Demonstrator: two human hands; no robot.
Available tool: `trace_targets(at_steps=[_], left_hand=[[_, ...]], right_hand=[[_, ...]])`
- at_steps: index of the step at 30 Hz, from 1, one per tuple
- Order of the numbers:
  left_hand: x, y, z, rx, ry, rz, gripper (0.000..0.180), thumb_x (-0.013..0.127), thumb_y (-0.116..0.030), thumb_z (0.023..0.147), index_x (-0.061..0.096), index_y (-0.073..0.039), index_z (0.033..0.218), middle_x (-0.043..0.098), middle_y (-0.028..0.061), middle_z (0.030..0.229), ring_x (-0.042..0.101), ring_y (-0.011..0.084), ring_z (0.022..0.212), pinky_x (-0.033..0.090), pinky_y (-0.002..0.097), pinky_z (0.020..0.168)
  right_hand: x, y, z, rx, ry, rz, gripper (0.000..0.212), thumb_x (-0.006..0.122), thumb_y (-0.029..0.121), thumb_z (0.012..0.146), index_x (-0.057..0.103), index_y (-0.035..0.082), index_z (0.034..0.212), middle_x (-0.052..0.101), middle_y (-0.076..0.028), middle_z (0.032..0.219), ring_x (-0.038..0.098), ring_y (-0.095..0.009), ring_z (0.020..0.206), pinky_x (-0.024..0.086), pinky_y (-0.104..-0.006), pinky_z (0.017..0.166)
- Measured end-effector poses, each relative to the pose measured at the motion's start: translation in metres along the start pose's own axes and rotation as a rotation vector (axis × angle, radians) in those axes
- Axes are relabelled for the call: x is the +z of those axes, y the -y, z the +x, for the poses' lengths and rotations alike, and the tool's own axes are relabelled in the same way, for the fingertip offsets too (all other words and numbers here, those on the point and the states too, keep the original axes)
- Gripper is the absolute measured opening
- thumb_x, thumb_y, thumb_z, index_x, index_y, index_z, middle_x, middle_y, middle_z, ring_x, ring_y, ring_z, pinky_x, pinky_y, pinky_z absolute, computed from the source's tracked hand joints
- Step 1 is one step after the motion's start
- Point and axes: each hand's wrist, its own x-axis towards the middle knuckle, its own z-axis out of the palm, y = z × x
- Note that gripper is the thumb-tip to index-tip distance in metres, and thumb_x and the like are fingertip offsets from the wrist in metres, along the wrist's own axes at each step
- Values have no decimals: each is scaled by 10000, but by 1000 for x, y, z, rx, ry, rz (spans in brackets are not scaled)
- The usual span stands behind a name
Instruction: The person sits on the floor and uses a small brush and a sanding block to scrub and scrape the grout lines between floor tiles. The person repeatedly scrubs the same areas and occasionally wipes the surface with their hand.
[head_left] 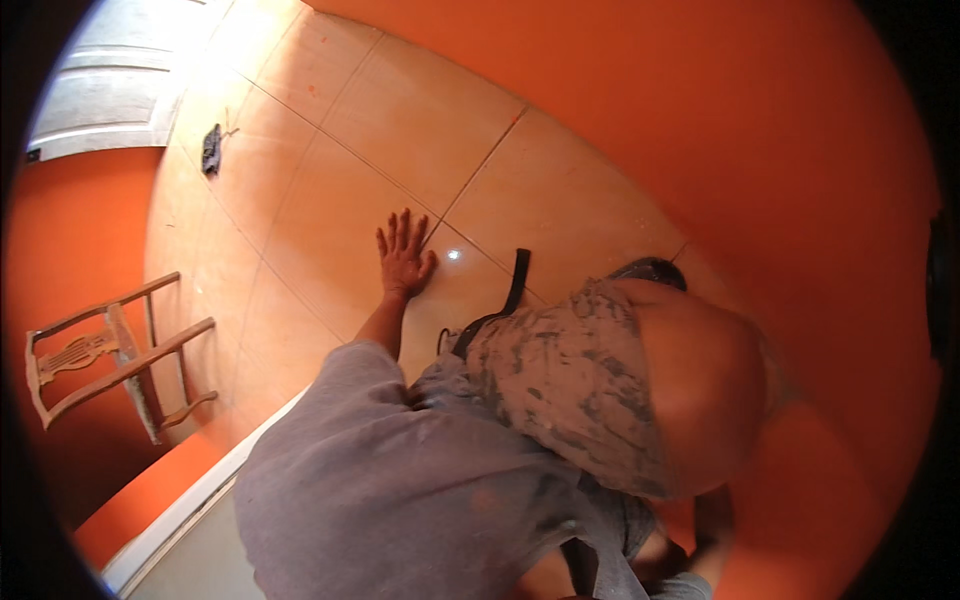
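— Palm (403, 262) flat on the floor tile (330, 215), is that how you are propped?

— Yes. My left hand lies spread on the tile, fingers (393, 232) fanned wide and pressed down, pinching nothing. I judge it takes my weight, since I am crouched low and leaning forward over my bent knee (700, 390).

— What lies closest to that grip?

— The black strap (515, 280), just to the right of my thumb, apart from it and not touched. It runs along the tile and back under my patterned shorts (570, 385). A bright glint on the tile sits between hand and strap.

— And your right hand?

— Hidden. It is somewhere beneath my body near the lower edge, so I cannot tell whether it is spread or closed on something.

— Anything else about?

— A small dark object (211, 149) lies far up the floor, well apart from my hand. A wooden chair (110, 355) stands against the orange wall (760, 130) on my left, and a pale door (110, 90) shows at the top corner.
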Motion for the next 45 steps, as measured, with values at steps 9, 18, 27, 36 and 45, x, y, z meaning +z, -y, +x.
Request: trace_targets(at_steps=[9,18,27,36,45], left_hand=[[16,2,19,5,3,57,718,534,-438,895,337,-266,1564,185,83,1668,116,325,1545,36,571,1226],[11,10,-9,11,-8,207,785,554,-422,893,243,-270,1597,100,61,1689,81,317,1552,11,582,1220],[12,20,1,16,3,196,792,554,-428,892,234,-269,1599,91,62,1690,72,320,1553,9,585,1219],[27,-23,30,-12,37,175,800,555,-433,892,226,-267,1602,83,63,1691,63,323,1553,6,588,1218],[23,-15,19,40,21,169,807,555,-439,892,217,-265,1604,74,64,1692,53,326,1553,4,591,1216]], right_hand=[[78,42,103,-321,-127,4,570,819,350,772,631,47,1217,590,-166,1265,514,-363,1227,384,-477,1061],[68,50,116,-536,-75,-164,517,832,336,737,667,94,1163,610,-125,1208,487,-359,1254,342,-503,1104],[68,57,110,-342,13,-219,364,843,241,751,699,75,1041,663,-132,1040,563,-318,1149,381,-475,1050],[-38,103,60,-7,240,-32,440,862,172,725,668,-3,1078,701,-224,962,684,-388,942,538,-443,835],[-140,167,-36,71,-490,-237,346,814,78,738,633,-29,1012,633,-237,849,641,-373,818,502,-433,770]])
